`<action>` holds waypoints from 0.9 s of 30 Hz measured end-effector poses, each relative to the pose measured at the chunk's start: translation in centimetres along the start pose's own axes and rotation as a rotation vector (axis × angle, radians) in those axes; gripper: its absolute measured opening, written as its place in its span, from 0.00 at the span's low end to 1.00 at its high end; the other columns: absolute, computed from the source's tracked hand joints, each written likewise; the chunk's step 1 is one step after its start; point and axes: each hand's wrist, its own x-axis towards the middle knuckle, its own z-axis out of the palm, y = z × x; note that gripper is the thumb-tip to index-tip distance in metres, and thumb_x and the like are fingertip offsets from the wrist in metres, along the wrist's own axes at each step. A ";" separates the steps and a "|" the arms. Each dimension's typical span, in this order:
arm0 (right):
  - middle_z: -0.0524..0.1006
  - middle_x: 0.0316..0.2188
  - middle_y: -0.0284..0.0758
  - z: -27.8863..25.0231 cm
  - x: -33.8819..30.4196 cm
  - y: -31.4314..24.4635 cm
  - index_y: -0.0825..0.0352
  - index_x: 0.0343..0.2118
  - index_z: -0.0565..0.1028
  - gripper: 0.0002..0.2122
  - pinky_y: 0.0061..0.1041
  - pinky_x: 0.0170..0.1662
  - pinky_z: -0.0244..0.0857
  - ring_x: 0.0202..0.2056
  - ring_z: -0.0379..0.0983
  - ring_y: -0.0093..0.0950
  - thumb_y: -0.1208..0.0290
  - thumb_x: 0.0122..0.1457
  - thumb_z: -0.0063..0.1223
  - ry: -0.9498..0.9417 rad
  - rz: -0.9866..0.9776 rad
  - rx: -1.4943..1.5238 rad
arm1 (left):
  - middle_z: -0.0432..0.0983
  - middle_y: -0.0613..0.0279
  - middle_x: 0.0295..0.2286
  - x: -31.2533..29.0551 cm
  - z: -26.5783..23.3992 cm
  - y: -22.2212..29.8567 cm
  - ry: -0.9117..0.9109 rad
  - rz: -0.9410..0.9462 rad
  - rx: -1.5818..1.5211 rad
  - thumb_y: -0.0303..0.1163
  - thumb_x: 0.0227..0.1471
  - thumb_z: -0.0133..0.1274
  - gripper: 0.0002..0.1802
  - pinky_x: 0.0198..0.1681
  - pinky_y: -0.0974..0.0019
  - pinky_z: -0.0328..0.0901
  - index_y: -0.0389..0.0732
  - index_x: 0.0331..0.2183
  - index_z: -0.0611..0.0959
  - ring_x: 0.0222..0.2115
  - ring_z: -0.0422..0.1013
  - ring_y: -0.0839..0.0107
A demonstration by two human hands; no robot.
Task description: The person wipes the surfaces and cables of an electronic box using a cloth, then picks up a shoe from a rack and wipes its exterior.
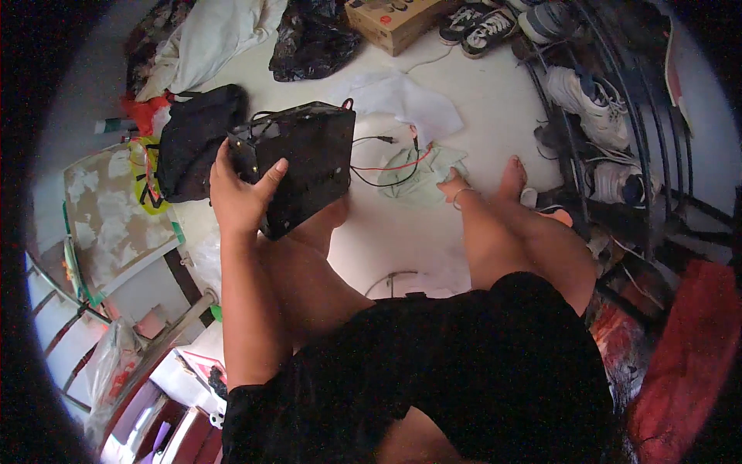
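My left hand (241,189) grips a black, angular box (309,166) by its left side, the thumb lying across its broad face. The box is tilted above the floor, close to my bent leg. Thin red and black wires (390,166) trail from its right side, one ending in a small black plug (386,139). To the right, my right hand (451,184), with a thin band at the wrist, is closed on a pale green cloth (410,176), which spreads over the floor beside the wires. Some of its fingers are hidden by the cloth.
A white plastic sheet (406,104) lies beyond the wires. Behind the box rests a black bag (202,139). Farther off are a black plastic bag (313,42) and a cardboard box (394,23). A metal rack with shoes (591,108) stands at right, near my bare foot (513,176).
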 end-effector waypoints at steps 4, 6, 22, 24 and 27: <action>0.72 0.43 0.48 -2.9 6.8 6.0 0.69 0.45 0.69 0.22 0.34 0.48 0.64 0.45 0.70 0.39 0.61 0.50 0.50 0.195 -0.103 -0.526 | 0.69 0.45 0.41 1.3 2.9 2.0 -0.078 0.062 -0.140 0.50 0.28 0.67 0.49 0.48 0.60 0.60 0.31 0.49 0.67 0.43 0.67 0.54; 0.72 0.42 0.46 -2.4 6.0 5.2 0.70 0.43 0.70 0.20 0.34 0.47 0.64 0.44 0.70 0.41 0.61 0.50 0.49 0.195 -0.166 -0.674 | 0.69 0.45 0.41 1.2 2.9 1.9 -0.057 0.080 -0.066 0.49 0.28 0.67 0.49 0.48 0.59 0.60 0.31 0.49 0.67 0.43 0.66 0.53; 0.75 0.28 0.41 -14.6 -14.9 -12.1 0.70 0.34 0.73 0.15 0.29 0.37 0.64 0.32 0.71 0.30 0.62 0.49 0.52 0.460 -0.682 0.365 | 0.70 0.40 0.41 -0.7 0.8 4.5 -0.123 0.043 -0.498 0.47 0.35 0.63 0.48 0.46 0.62 0.62 0.31 0.53 0.61 0.41 0.69 0.55; 0.73 0.31 0.40 -17.6 -17.3 -10.8 0.68 0.33 0.73 0.08 0.26 0.40 0.64 0.35 0.70 0.29 0.70 0.51 0.48 0.670 -1.070 0.287 | 0.69 0.39 0.42 -1.2 0.5 5.5 -0.161 0.019 -0.531 0.48 0.36 0.61 0.48 0.46 0.62 0.62 0.33 0.54 0.61 0.42 0.69 0.54; 0.73 0.40 0.40 -22.9 -21.7 -9.3 0.71 0.38 0.71 0.11 0.35 0.49 0.61 0.43 0.69 0.34 0.71 0.54 0.45 0.239 -1.101 1.230 | 0.69 0.39 0.43 -1.6 1.2 6.2 -0.200 0.024 -0.624 0.49 0.37 0.61 0.49 0.47 0.63 0.61 0.34 0.55 0.59 0.44 0.68 0.53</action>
